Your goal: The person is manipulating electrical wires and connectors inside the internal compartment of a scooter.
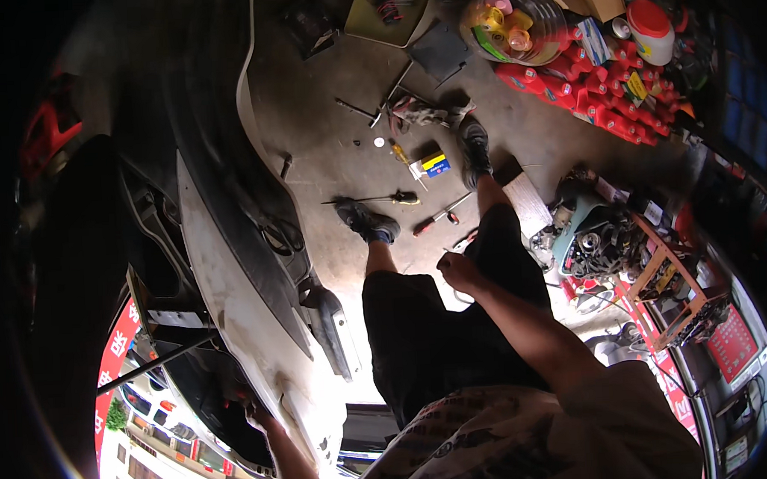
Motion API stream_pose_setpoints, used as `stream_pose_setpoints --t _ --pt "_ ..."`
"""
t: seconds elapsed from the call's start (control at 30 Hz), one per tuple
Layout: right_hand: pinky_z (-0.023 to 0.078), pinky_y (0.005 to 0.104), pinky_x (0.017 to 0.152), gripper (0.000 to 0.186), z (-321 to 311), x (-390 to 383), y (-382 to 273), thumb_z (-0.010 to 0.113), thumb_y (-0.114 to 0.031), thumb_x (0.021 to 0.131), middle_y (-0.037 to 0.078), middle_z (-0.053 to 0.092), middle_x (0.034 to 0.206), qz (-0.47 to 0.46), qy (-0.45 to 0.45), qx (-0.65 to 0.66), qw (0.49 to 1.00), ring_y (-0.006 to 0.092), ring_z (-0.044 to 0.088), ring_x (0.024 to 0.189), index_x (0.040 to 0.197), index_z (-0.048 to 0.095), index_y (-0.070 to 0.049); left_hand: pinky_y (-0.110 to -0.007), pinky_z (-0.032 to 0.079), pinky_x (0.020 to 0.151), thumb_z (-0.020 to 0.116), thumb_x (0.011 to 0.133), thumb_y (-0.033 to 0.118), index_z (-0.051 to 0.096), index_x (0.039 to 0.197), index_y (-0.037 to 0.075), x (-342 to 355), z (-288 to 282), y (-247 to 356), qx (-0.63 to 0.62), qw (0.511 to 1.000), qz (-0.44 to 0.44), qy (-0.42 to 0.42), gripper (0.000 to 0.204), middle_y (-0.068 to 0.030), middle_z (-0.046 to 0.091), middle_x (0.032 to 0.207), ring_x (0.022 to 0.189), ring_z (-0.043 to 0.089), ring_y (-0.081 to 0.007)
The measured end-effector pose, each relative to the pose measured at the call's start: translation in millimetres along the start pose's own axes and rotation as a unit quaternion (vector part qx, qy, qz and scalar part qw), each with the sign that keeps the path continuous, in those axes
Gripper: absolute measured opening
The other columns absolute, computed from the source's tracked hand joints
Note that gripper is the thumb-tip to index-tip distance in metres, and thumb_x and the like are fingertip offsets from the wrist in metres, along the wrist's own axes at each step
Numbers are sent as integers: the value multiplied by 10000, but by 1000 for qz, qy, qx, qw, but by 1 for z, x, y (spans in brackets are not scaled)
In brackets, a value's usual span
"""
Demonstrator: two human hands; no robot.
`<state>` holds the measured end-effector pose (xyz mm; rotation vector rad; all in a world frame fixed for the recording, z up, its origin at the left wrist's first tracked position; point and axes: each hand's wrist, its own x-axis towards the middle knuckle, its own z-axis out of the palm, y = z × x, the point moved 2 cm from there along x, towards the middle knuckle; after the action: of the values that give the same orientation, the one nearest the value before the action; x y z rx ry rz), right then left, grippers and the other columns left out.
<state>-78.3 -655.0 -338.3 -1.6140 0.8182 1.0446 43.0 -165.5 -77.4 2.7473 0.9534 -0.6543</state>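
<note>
To my left stands a large vehicle part with a long white panel (253, 284) and dark trim. My left hand (256, 416) is at the lower edge of this panel, over a dark opening; its fingers are too dim and partly hidden to read. In front of my right thigh, my right hand (460, 272) is closed, and a small pale tip shows by its fingers. Beyond it on the floor lie a red-handled screwdriver (424, 227), another screwdriver (406, 197) with a long dark shaft, and a blue and yellow box (435, 164).
My shoes (367, 220) stand among the tools. Farther off lie a crumpled rag (425, 113) and a T-handled wrench (376, 117). Many red bottles (608, 93) and a clear tub (511, 28) fill the far right. A wooden-framed rack (672, 287) with parts stands on the right.
</note>
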Motion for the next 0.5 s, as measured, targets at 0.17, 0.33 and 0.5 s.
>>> stream_pose_setpoints --t 0.17,0.33,0.5 --pt "486 420 792 157 -2 -5 0 532 -118 786 187 653 890 22 -1 -10 1000 342 625 890 858 642 -32 -310 399 950 491 874 369 556 1198 98 -3 4 12 -5 1000 11 -5 427 -57 595 1162 1028 552 -172" --pt "475 431 793 181 0 -2 7 487 -78 757 192 640 896 12 -8 1 1000 350 612 911 876 614 -30 -303 390 956 491 868 396 544 1213 111 -4 10 22 -2 1000 26 -14 450 -40 587 1173 1035 541 -159" --pt "477 432 785 187 4 -8 13 484 -83 755 184 644 896 51 -1 -10 999 346 615 907 879 616 -37 -297 382 961 492 862 422 531 1228 125 -7 10 30 -6 999 34 -12 473 -23 579 1184 1043 531 -147"
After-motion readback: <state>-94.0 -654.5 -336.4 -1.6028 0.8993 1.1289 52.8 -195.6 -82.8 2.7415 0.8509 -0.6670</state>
